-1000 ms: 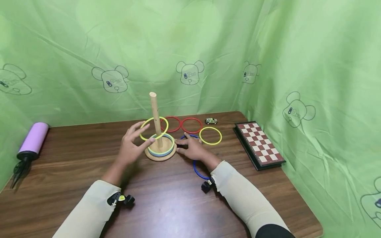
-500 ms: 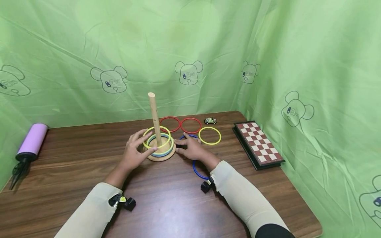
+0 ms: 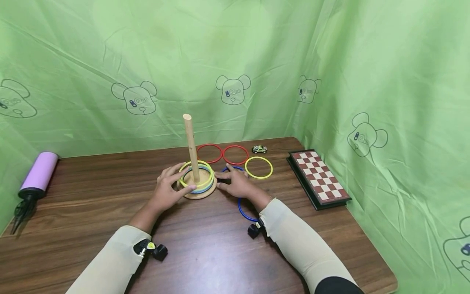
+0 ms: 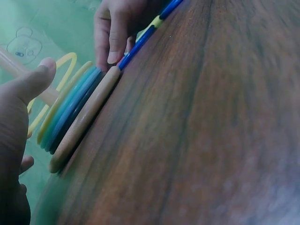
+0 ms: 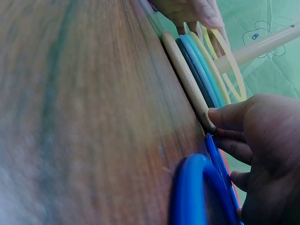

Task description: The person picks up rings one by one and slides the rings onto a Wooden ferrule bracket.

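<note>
Yellow ring (image 4: 73, 59) is held at its left side by the left hand (image 3: 169, 187), thumb at the near arc, other fingers at the far arc, spread wide. It is looped around the peg (image 3: 191, 147), tilted over the stacked rings (image 5: 206, 65). Wooden base (image 5: 186, 75) is pinched at its right edge by the right hand (image 3: 238, 183).

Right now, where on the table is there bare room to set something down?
Free: between the purple tube and left hand; between left sleeve and right sleeve; between right sleeve and chessboard. Crowded: around the peg, hemmed by left hand and right hand, and among the loose rings.
</note>
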The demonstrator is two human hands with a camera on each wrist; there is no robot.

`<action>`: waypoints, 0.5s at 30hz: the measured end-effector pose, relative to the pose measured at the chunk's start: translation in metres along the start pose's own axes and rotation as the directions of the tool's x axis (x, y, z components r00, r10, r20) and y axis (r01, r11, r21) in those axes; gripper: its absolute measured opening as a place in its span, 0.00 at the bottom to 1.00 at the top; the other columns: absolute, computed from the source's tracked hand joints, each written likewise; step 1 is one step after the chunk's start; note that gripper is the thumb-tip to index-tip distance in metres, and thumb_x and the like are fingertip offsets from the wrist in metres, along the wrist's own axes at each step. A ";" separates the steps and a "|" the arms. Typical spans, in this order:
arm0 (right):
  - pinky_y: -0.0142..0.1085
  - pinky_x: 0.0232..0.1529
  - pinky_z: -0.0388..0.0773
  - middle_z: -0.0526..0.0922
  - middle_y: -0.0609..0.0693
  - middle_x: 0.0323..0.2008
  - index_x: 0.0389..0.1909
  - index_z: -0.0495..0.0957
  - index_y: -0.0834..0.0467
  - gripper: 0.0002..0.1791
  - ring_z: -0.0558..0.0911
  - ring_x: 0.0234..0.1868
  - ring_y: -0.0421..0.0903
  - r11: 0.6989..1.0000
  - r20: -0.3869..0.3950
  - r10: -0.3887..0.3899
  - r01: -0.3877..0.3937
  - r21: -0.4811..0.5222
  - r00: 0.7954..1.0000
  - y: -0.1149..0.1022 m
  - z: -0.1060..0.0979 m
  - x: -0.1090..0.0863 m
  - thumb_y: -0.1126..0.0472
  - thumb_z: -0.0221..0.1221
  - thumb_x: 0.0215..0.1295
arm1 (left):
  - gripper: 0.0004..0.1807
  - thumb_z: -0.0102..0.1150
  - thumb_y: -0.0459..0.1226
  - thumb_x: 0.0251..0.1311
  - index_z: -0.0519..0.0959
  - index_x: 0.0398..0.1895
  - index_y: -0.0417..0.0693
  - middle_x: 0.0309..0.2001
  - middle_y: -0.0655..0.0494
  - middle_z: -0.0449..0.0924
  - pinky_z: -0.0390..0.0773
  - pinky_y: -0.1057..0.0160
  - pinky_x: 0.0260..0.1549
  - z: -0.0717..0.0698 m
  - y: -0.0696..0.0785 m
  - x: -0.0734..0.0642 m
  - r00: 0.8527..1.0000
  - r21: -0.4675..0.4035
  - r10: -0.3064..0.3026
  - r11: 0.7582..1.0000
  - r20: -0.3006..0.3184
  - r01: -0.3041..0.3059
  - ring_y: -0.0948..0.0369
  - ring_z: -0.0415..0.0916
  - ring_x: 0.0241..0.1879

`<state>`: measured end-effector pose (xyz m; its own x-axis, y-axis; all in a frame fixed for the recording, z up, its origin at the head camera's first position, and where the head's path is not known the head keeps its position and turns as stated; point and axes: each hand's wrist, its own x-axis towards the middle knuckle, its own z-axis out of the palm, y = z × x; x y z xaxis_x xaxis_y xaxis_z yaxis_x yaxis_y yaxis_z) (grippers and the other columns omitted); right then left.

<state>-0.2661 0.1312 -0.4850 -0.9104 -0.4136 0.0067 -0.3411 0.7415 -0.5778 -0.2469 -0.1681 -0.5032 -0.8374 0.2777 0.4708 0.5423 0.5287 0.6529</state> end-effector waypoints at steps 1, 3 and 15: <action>0.75 0.80 0.46 0.77 0.49 0.78 0.75 0.79 0.43 0.26 0.55 0.89 0.60 1.000 0.001 -0.003 0.003 0.000 1.000 0.000 0.000 0.000 0.47 0.65 0.79 | 0.40 0.84 0.40 0.57 0.80 0.74 0.43 0.78 0.34 0.72 0.55 0.21 0.70 0.000 0.000 0.000 1.000 0.008 -0.003 1.000 0.006 0.003 0.32 0.65 0.75; 0.74 0.81 0.46 0.79 0.47 0.76 0.75 0.79 0.43 0.26 0.55 0.90 0.59 1.000 0.003 -0.002 0.002 0.000 1.000 0.001 0.001 0.000 0.47 0.65 0.79 | 0.41 0.84 0.41 0.57 0.79 0.75 0.45 0.79 0.35 0.71 0.55 0.22 0.70 0.000 -0.001 0.000 1.000 0.018 -0.019 1.000 0.021 0.018 0.33 0.64 0.76; 0.72 0.81 0.48 0.81 0.42 0.75 0.74 0.80 0.43 0.26 0.55 0.90 0.57 1.000 0.009 0.002 -0.002 -0.003 1.000 0.000 -0.001 0.000 0.47 0.65 0.79 | 0.39 0.80 0.44 0.63 0.77 0.77 0.49 0.81 0.38 0.68 0.54 0.25 0.70 0.001 -0.002 0.002 0.994 0.059 -0.062 0.997 0.095 0.057 0.34 0.64 0.76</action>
<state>-0.2663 0.1315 -0.4844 -0.9088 -0.4173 -0.0017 -0.3403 0.7435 -0.5756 -0.2498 -0.1676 -0.5042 -0.8722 0.3190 0.3709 0.4890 0.5901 0.6424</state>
